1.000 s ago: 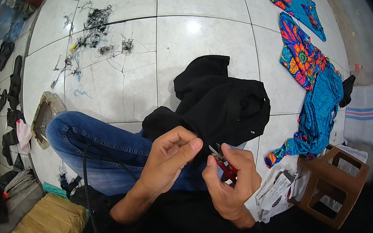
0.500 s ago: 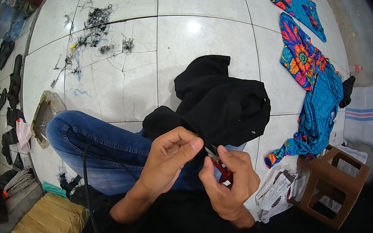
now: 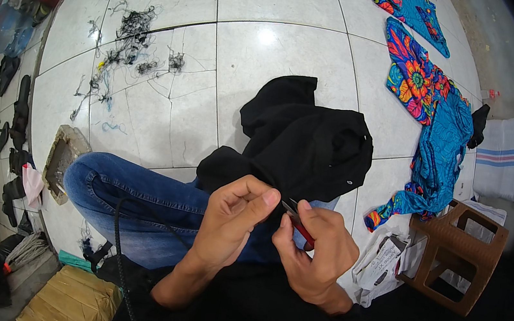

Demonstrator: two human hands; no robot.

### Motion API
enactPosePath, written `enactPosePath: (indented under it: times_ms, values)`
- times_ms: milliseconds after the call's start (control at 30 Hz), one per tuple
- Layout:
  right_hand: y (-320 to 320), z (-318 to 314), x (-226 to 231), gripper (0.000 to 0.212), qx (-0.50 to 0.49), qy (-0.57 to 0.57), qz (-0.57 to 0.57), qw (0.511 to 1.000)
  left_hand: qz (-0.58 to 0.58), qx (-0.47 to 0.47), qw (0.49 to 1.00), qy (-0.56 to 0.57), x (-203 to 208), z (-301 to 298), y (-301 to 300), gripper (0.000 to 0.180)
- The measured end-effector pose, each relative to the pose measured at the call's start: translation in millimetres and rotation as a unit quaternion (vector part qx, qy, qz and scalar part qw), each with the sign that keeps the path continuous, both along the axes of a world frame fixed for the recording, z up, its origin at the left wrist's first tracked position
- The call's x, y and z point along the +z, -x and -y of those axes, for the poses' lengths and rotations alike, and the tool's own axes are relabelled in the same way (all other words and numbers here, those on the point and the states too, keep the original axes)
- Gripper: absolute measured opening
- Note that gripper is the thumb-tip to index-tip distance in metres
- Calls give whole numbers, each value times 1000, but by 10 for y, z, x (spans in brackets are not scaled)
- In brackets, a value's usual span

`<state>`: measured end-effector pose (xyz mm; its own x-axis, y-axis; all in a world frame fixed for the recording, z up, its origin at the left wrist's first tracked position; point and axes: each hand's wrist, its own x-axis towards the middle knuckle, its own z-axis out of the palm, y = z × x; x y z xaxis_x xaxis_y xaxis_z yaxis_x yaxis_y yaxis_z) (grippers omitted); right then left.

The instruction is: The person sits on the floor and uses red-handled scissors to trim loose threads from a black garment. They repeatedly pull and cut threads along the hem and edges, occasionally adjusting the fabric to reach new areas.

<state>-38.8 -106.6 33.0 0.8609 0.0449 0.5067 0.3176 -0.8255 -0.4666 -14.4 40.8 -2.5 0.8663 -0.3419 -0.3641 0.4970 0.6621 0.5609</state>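
A black garment (image 3: 308,138) lies bunched across my lap and over the floor tiles in front of me. With thumb and forefinger pressed together, my left hand (image 3: 231,217) pinches at its near edge; whether fabric or a thread is between the fingertips is too small to tell. My right hand (image 3: 321,252) is closed around small thread snips (image 3: 301,229) with red handles. Their metal blades point up and left, close to the left fingertips.
Loose thread clippings (image 3: 135,27) litter the tiles at the left. Colourful floral garments (image 3: 416,77) lie at the right, near a brown plastic stool (image 3: 482,268) and a white plastic bag (image 3: 379,267). A tape-wrapped package (image 3: 73,302) sits at lower left.
The snips have turned slightly in my right hand, their blades nearer together and less of the red handles showing. My left hand and the black garment have barely moved.
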Motion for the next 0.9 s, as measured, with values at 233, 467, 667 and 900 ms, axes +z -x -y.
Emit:
enactPosePath:
  times_ms: [233, 467, 667, 900]
  values:
    - [-35, -45, -3, 34, 4, -119, -52, 991, -18, 8, 999, 36, -30, 20, 9, 12]
    - [-31, -34, -120, 38, 13, -245, -90, 965, -38, 14, 998, 49, -49, 48, 9, 11]
    - [-36, -10, -152, 35, 1, -8, 51, 999, -10, 33, 999, 21, 24, 124, 16, 10]
    - [-21, -49, -27, 33, -18, -452, -237, 860, -24, 51, 998, 36, -69, 150, 56, 13]
